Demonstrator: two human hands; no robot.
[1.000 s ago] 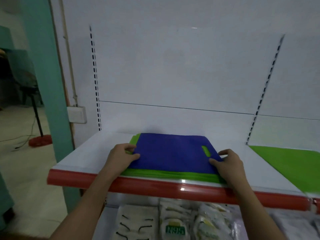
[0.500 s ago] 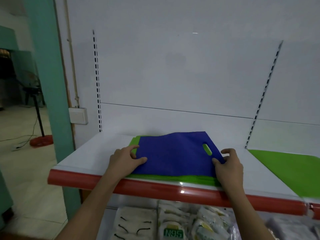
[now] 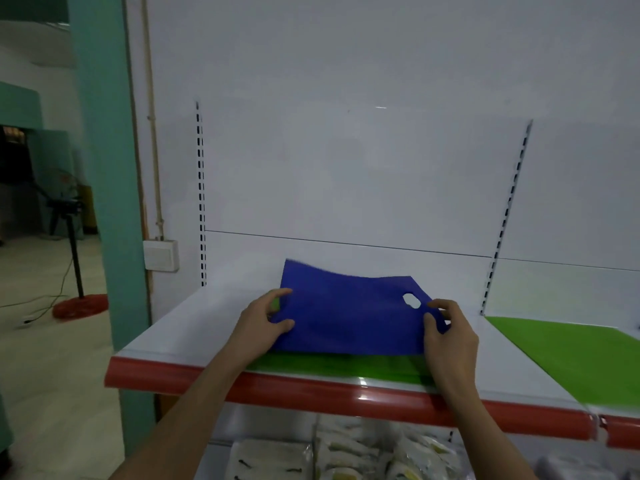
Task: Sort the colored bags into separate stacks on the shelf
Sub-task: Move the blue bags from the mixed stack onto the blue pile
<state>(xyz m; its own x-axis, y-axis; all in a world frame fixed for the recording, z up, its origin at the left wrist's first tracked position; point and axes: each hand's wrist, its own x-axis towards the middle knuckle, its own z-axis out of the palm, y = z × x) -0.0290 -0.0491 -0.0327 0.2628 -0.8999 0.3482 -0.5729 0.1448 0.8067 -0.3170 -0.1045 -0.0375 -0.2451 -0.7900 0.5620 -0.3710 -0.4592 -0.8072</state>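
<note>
Blue cloth was the first thing to catch the eye: a blue bag (image 3: 349, 317) with a cut-out handle hole near its right edge was held between the person's two hands above the shelf (image 3: 194, 327). The left hand (image 3: 265, 322) pinched the bag's left edge, thumb on top and fingers curled behind it, and the right hand (image 3: 446, 332) pinched the right edge just beside the handle hole in the same way. The far edge of the bag was lifted and tilted up toward the white back panel (image 3: 346, 168), while the near edge hung low between the two wrists.

Directly beneath the hands lay a green stack (image 3: 339, 367) of bags, flat on the shelf, its near edge close to the red front strip (image 3: 311, 393). A sliver of green also showed through the gap by the left thumb. Well off to the right of the right hand, past the slotted upright (image 3: 505, 216), a second green bag (image 3: 568, 362) lay flat on the neighbouring part of the shelf.

Below the forearms, on a lower level, sat white packets (image 3: 346, 455), too blurred to read. To the left of the left hand stood a teal pillar (image 3: 104, 168) with a white wall switch (image 3: 161, 255) beside it, and farther left a fan stand with a red base (image 3: 80, 305) rested on the floor.
</note>
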